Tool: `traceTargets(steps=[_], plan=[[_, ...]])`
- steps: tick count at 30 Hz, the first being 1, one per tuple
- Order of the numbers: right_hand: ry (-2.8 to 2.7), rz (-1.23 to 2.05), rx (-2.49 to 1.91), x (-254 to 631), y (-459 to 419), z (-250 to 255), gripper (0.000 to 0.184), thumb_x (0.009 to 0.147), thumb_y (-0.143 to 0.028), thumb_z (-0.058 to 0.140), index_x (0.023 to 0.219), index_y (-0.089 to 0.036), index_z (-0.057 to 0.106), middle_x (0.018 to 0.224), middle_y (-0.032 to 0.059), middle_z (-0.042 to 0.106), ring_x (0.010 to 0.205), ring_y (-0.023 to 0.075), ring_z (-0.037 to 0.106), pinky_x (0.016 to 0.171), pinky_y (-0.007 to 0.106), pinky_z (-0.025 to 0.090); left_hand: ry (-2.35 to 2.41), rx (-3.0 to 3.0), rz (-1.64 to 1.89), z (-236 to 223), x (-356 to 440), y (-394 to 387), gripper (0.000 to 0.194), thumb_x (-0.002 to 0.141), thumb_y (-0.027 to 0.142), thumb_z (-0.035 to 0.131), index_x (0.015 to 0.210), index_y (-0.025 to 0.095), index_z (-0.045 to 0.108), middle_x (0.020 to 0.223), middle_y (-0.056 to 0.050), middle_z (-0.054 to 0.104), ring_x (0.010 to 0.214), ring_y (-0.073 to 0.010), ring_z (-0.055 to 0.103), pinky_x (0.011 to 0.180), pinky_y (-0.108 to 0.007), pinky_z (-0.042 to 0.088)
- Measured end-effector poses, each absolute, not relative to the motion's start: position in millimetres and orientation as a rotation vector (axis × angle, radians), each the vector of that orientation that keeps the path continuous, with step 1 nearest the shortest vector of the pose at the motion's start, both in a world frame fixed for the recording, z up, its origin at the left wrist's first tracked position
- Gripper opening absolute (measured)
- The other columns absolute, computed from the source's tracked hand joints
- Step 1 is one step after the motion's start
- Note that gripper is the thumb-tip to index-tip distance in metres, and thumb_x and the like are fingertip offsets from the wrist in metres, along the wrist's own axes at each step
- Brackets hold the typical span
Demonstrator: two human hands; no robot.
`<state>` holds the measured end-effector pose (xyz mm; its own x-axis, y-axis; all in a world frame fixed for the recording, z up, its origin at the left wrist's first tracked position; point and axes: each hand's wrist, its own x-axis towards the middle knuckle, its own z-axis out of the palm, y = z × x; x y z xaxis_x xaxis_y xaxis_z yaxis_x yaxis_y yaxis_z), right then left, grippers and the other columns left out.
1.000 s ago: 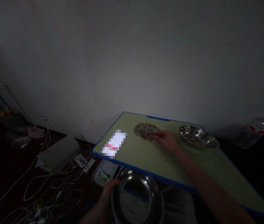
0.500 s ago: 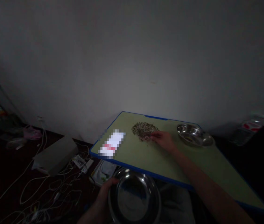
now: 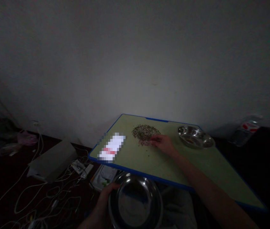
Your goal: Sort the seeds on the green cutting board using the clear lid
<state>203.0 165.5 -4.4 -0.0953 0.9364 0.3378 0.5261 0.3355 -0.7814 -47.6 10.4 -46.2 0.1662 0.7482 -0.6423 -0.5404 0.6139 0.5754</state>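
Note:
My left hand (image 3: 103, 201) grips the rim of a shiny steel bowl (image 3: 136, 203), thumb over the edge, below the table's front side. On the pale green table (image 3: 170, 165) with a blue edge lies a spread pile of small dark and light grains (image 3: 144, 132), their kind too small to tell. At the pile's right front edge, my right hand (image 3: 162, 144) has its fingers bent together and touching the grains. What sits between those fingertips is hidden. A few single grains lie in front of the pile.
A second steel bowl (image 3: 195, 137) stands at the table's back right, and a lit, blurred phone (image 3: 112, 148) lies at its left. Beyond the right edge is a plastic bottle (image 3: 246, 130). Cables (image 3: 53, 197), a box (image 3: 53, 160) and a pink bag (image 3: 27, 138) lie on the floor.
My right hand stays at the pile's edge, its fingers shifting slightly. A few grains now lie closer to the front. The whole view has drifted a little; my left hand still holds the bowl.

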Motion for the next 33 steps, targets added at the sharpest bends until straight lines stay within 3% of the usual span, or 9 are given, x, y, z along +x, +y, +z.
traceTargets(steps=[11,16,22,27,33], plan=[[-1.754,0.632,-1.301,198,162,-5,0.019,0.064,-0.032,0.062,0.074,-0.017,0.065,0.067,0.0033,0.067,0.060,0.0147,0.061,0.059,0.027,0.049,1.080,0.274,0.905,-15,-30,5,0.020,0.067,0.020,0.049,0.053,0.012,0.060,0.041,-0.004,0.062,0.043,-0.0159,0.054,0.051,-0.028,0.039],[-1.814,0.548,-1.309,196,162,-4,0.016,0.065,-0.030,0.062,0.075,-0.018,0.065,0.073,0.0037,0.068,0.066,0.0156,0.062,0.064,0.028,0.049,1.082,0.286,0.831,-19,-38,8,0.017,0.066,0.019,0.051,0.053,0.013,0.060,0.042,-0.004,0.063,0.043,-0.0171,0.055,0.051,-0.028,0.040],[-1.747,0.658,-1.295,202,164,-6,0.020,0.063,-0.033,0.063,0.075,-0.016,0.064,0.066,0.0033,0.066,0.060,0.0151,0.061,0.058,0.027,0.049,1.115,0.264,0.826,-30,-39,11,0.014,0.066,0.021,0.052,0.058,0.013,0.061,0.045,-0.005,0.065,0.045,-0.0209,0.058,0.054,-0.032,0.042],[-1.734,0.687,-1.305,203,165,-8,0.019,0.063,-0.032,0.063,0.074,-0.016,0.064,0.062,0.0026,0.065,0.055,0.0141,0.060,0.054,0.026,0.048,1.125,0.275,0.839,-31,-38,10,0.017,0.066,0.021,0.053,0.054,0.012,0.061,0.041,-0.005,0.063,0.042,-0.0184,0.056,0.050,-0.030,0.041],[-1.726,0.614,-1.322,199,165,-7,0.018,0.063,-0.032,0.063,0.073,-0.017,0.065,0.067,0.0034,0.067,0.061,0.0154,0.062,0.059,0.028,0.049,1.082,0.270,0.895,-23,-33,5,0.019,0.067,0.022,0.052,0.054,0.012,0.061,0.041,-0.005,0.063,0.041,-0.0173,0.055,0.049,-0.028,0.039]])
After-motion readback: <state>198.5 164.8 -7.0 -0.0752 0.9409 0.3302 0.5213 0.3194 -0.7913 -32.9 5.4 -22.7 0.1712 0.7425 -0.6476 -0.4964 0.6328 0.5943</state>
